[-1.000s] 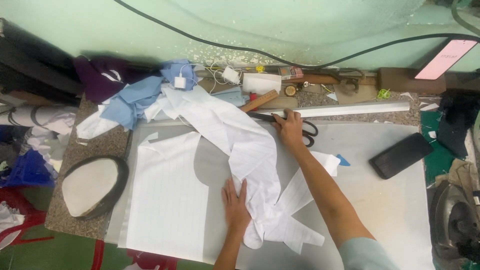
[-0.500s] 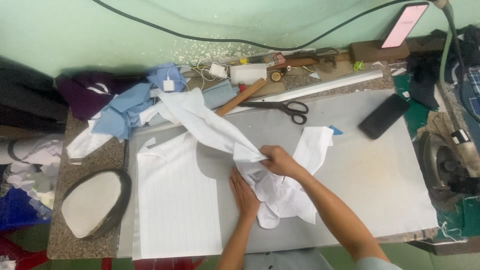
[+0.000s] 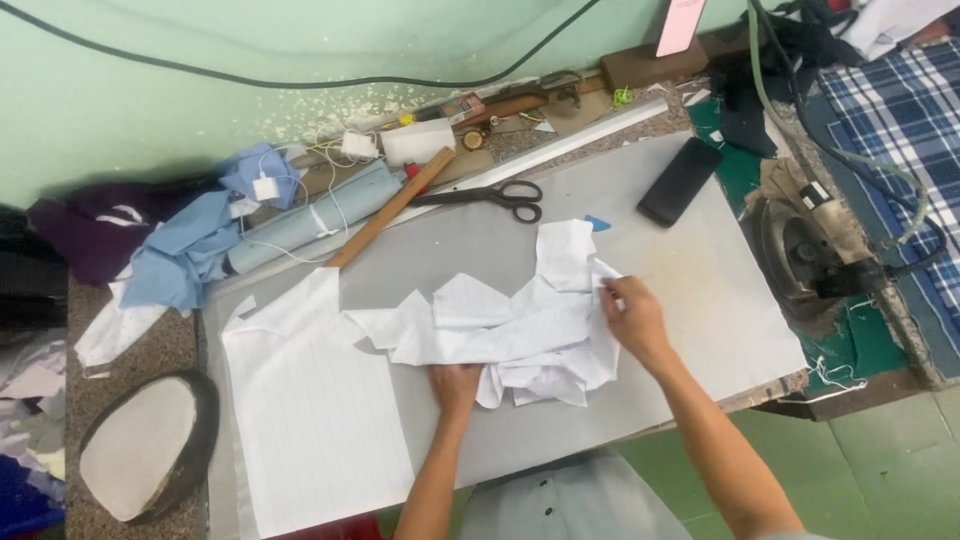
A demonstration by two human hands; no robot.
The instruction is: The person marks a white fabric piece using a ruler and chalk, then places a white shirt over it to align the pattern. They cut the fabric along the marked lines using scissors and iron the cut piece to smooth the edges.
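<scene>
Head view: you're working at the grey cutting table (image 3: 700,290), both hands on the bunched white fabric pieces (image 3: 520,330) lying mid-table. Your left hand (image 3: 455,385) is pressing down on the near edge of the bunch, fingers together and flat on the cloth. Your right hand (image 3: 632,318) is gripping the right edge, fingers pinched on a fold. Looks like you're gathering or sorting the loose pieces, mid-step. 1 flat white striped panel (image 3: 310,410) is lying just left of the bunch, touching it at the top corner. Black scissors (image 3: 495,195) are lying beyond the bunch, apart from it, beside a wooden stick (image 3: 390,208). A black phone (image 3: 680,182) is sitting far right; an iron (image 3: 800,255) is resting off the table's right edge. The next move likely calls for keeping the left hand down as anchor while the right is pulling 1 layer free without dragging the rest.
</scene>
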